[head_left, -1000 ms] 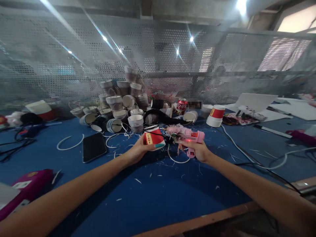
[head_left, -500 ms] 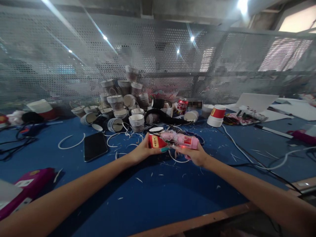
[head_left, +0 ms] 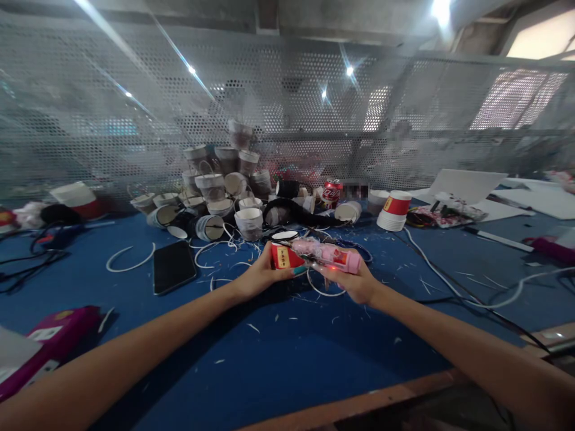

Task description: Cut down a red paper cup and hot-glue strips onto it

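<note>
My left hand (head_left: 263, 276) is closed around a red paper cup (head_left: 281, 256) with a yellow label and a dark-rimmed opening. A pink tool (head_left: 344, 257), with a clear front part and a small red light, is gripped in my right hand (head_left: 359, 284). The front of the tool lies over the right side of the cup; whether they touch cannot be made out. A white cord loop (head_left: 321, 292) hangs or lies just below the tool.
Small grey and white buckets (head_left: 211, 187) are piled at the back left, beside a red can (head_left: 331, 193). A stack of paper cups (head_left: 394, 211) stands farther right. A black phone (head_left: 173, 267) and a purple packet (head_left: 58, 341) lie at the left on the blue table (head_left: 269, 371).
The pink tool has tilted slightly, its rear end a little lower and nearer the left. The cup and my left hand have hardly moved.
</note>
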`<action>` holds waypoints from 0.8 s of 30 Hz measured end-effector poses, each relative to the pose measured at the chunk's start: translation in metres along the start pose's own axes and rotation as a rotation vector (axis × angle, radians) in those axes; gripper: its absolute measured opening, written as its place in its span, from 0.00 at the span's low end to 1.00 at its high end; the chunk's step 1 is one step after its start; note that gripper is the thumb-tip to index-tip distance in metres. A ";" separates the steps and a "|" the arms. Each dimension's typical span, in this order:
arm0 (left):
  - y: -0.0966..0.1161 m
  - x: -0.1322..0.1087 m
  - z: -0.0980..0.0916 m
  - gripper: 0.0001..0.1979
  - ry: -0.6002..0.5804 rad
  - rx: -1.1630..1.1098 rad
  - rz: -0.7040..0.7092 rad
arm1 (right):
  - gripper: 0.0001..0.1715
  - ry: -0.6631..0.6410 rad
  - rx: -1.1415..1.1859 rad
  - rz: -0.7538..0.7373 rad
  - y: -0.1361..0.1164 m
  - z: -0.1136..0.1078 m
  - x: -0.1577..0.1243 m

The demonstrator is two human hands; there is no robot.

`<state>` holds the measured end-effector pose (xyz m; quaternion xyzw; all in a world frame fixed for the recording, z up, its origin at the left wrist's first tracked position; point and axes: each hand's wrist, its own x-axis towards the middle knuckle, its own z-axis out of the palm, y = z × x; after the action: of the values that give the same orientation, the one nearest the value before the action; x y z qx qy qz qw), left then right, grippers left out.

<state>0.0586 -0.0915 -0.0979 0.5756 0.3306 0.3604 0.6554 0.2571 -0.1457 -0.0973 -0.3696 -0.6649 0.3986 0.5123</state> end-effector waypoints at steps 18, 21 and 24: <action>0.000 0.001 -0.003 0.26 0.046 -0.048 0.025 | 0.11 0.024 0.012 0.020 0.004 -0.003 0.000; 0.000 0.001 -0.004 0.27 0.049 -0.040 0.025 | 0.11 0.040 0.011 0.019 0.007 -0.004 0.000; -0.001 0.002 -0.004 0.26 0.046 -0.044 0.050 | 0.10 0.061 0.025 0.020 0.010 -0.006 0.001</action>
<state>0.0563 -0.0881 -0.0999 0.5607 0.3231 0.3969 0.6509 0.2636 -0.1399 -0.1056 -0.3819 -0.6401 0.4004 0.5330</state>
